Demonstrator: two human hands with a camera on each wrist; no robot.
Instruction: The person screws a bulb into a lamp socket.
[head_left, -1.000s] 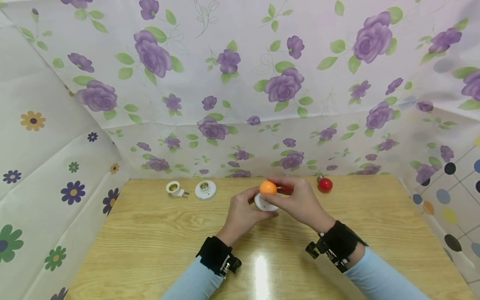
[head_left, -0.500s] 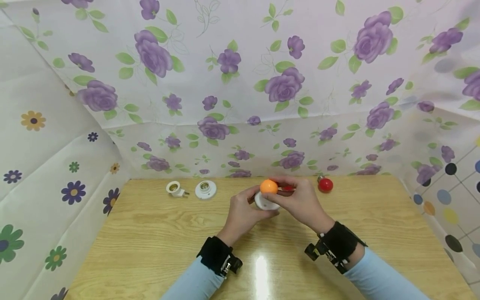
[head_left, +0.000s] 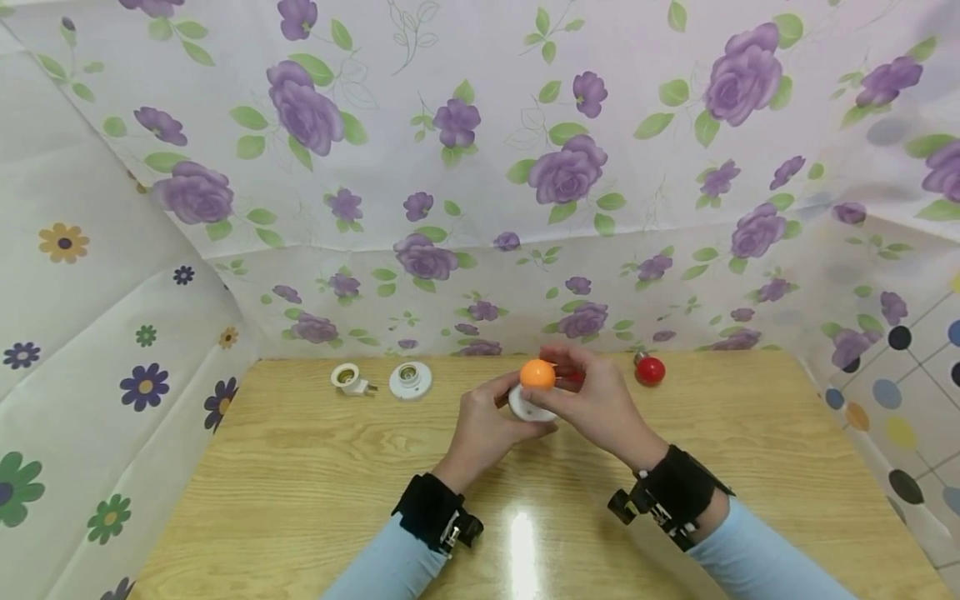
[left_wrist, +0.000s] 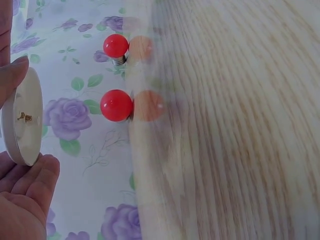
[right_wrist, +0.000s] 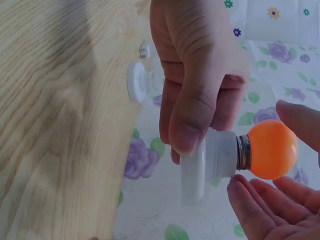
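My left hand (head_left: 483, 421) grips a round white lamp holder (right_wrist: 192, 172) by its base, thumb on one side and fingers on the other. In the left wrist view the underside of that lamp holder (left_wrist: 27, 117) shows small brass screws. An orange light bulb (right_wrist: 272, 149) stands in the socket, a band of its metal thread visible above the white collar. Around the orange globe curl the thumb and fingers of my right hand (head_left: 600, 404); the right wrist view has the thumb at one side and fingertips at the other. Both hands are raised above the table.
At the back left of the wooden table (head_left: 337, 483) lie a plug-in lamp socket (head_left: 348, 379) and another white lamp holder (head_left: 410, 380). A red bulb (head_left: 649, 370) lies at the back right; a second red bulb (head_left: 573, 377) is partly behind my right hand. Flowered cloth (head_left: 480, 167) hangs behind.
My right hand's upper fingers have lifted slightly and spread a little from the orange bulb. My left hand and the lamp holder have stayed nearly still.
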